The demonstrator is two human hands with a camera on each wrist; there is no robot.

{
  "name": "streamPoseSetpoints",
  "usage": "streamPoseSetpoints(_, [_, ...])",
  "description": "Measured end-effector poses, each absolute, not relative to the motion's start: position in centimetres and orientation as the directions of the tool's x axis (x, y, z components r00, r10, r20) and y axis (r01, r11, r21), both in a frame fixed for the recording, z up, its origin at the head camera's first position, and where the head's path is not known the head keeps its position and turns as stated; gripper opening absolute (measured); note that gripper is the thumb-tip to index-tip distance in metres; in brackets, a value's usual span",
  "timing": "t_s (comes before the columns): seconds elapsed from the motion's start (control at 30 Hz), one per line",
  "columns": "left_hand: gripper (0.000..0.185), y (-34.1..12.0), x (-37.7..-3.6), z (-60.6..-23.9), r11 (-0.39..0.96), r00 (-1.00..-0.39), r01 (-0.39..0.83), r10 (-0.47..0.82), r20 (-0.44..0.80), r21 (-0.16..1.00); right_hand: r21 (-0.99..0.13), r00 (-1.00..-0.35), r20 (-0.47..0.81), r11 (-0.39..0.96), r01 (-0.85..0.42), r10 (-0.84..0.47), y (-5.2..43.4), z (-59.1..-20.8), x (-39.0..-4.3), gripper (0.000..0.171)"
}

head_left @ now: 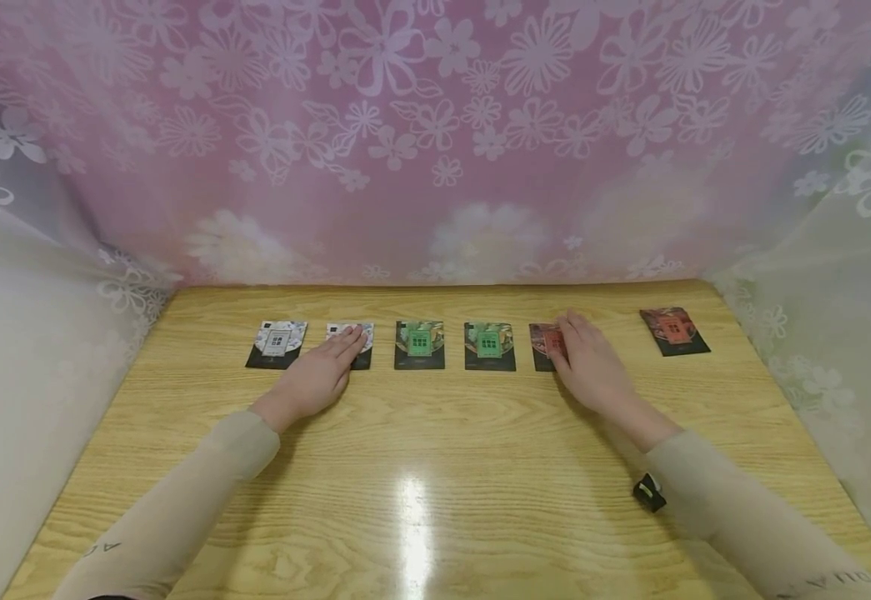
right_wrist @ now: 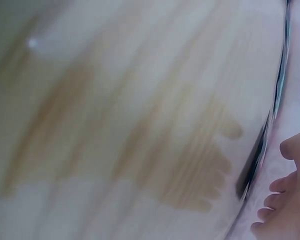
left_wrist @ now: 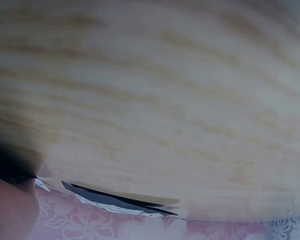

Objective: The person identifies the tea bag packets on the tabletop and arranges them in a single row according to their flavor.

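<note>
Six flat printed packets lie in a row on the wooden table. My left hand (head_left: 317, 372) lies with fingers straight over a white-and-black packet (head_left: 362, 360), second from the left. Left of it is a matching white packet (head_left: 276, 344). Two green-labelled packets, one left (head_left: 419, 345) and one right (head_left: 490, 346), sit in the middle. My right hand (head_left: 591, 360), fingers extended, covers part of a red-labelled packet (head_left: 543, 346). Another red packet (head_left: 675, 331) lies tilted at the far right. In the right wrist view the right hand (right_wrist: 290, 195) shows beside a packet's dark edge.
A small black object (head_left: 648, 492) lies by the right forearm. The wooden table (head_left: 345, 500) meets a pink floral curtain (head_left: 435, 167) at the back. Pale floral cloth hangs at both sides.
</note>
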State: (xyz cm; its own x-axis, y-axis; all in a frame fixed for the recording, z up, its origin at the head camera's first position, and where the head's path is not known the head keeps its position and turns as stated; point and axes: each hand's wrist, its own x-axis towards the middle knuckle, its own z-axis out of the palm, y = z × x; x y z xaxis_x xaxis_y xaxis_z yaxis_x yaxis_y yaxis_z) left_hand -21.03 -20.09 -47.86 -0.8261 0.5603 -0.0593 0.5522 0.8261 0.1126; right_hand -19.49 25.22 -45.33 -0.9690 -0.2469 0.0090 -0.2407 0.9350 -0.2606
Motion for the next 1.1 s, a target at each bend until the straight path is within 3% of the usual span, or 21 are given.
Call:
streamPoseSetpoints(0.73, [0.059,-20.1,-21.0,-48.0,0.826,-0.828,0.551,0.559,-0.051,0.118,-0.297,-0.987,0.075,0.941,-0.159,-0.143,36.9,-45.4,-20.4,0.064])
streamPoseSetpoints(1.1, [0.059,-20.1,-20.8,-47.8,0.822,-0.824,0.557,0.565,-0.045,0.116,-0.285,-0.992,-0.001,0.951,-0.119,-0.125,40.2,-45.7,-21.2,0.064])
